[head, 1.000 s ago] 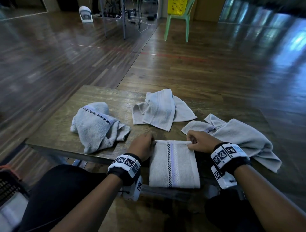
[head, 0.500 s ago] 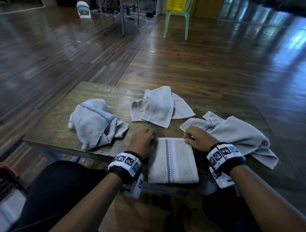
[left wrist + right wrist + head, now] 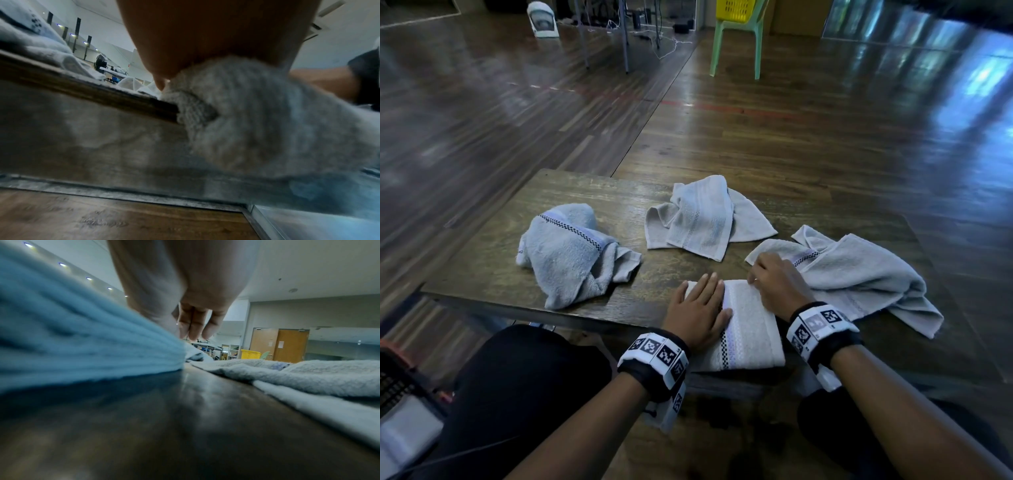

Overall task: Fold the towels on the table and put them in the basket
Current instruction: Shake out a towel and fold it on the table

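A folded grey towel (image 3: 751,329) with a checked stripe lies at the table's near edge and overhangs it a little. My left hand (image 3: 702,308) lies flat on its left half, fingers straight; in the left wrist view the palm (image 3: 205,40) presses the folded towel (image 3: 257,121). My right hand (image 3: 777,287) rests on the far right corner, and its fingers (image 3: 195,327) point down at the edge of the folded towel (image 3: 82,345). Three crumpled towels lie beyond: left (image 3: 571,253), middle (image 3: 705,219), right (image 3: 859,270).
The wooden table (image 3: 482,267) is low and small, with floor all around. A dark crate (image 3: 393,383) sits by my left knee. A yellow basket (image 3: 736,8) stands on a green chair (image 3: 736,44) far behind. The right crumpled towel (image 3: 308,374) lies close to my right wrist.
My left hand let go of the folded towel's far left corner, opened, and moved onto the towel's top. The right hand stayed at the far right corner.
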`<state>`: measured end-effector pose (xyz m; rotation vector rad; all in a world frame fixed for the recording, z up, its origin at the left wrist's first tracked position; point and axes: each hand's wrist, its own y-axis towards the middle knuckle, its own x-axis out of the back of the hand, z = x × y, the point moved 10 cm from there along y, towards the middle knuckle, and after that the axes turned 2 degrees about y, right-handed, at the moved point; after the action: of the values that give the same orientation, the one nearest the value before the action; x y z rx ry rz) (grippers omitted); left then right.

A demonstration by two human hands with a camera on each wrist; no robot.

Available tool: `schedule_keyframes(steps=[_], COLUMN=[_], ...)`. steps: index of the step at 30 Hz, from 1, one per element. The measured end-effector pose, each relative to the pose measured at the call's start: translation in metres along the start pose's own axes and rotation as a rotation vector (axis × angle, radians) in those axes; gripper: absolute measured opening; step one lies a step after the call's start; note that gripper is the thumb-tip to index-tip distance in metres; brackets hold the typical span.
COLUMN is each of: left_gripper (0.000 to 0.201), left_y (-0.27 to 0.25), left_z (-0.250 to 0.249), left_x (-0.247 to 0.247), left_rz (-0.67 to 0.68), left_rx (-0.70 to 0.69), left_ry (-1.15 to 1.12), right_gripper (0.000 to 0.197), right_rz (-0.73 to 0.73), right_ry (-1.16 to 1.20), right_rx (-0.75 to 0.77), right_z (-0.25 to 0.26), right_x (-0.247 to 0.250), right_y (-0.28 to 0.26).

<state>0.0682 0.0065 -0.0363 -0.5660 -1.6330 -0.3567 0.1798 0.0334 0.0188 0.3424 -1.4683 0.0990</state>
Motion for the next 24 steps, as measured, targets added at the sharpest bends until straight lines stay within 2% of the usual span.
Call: schedule_keyframes(steps=[2, 6, 10, 12, 15, 21, 24], left_gripper=[0.086, 0.083, 0.064, 0.058, 0.056, 0.055, 0.054], left_y=[0.0, 0.001, 0.004, 0.006, 0.01, 0.002, -0.008], left_z=[0.004, 0.008, 0.012, 0.015, 0.026, 0.06, 0.071], left_x=[-0.005, -0.006, -0.004, -0.004, -0.005, 0.0, 0.009], left_rz=[0.002, 0.003, 0.002, 0.009, 0.02, 0.048, -0.002], left_rx=[0.016, 0.04, 0.064, 0.073, 0.11, 0.227, 0.282], left_ry=[-0.055, -0.103, -0.11, -0.119, -0.136, -0.158, -0.164], right_gripper=[0.022, 0.028, 0.05, 0.055, 0.058, 0.056, 0.054], right_rz=[-0.015, 0.035, 0.206, 0.295, 0.344, 0.254, 0.165], right_ry=[-0.082, -0.08, 0.024, 0.05, 0.124, 0.135, 0.135], right_rx=[-0.005, -0.101, -0.203, -0.237, -0.3, -0.34, -0.382], right_z=[0.012, 0.018, 0.019, 0.015, 0.004, -0.011, -0.021], right_x=[-0.002, -0.013, -0.035, -0.047, -0.056, -0.048, -0.036], right_y=[-0.006, -0.021, -0.039, -0.044, -0.043, -0.039, -0.039])
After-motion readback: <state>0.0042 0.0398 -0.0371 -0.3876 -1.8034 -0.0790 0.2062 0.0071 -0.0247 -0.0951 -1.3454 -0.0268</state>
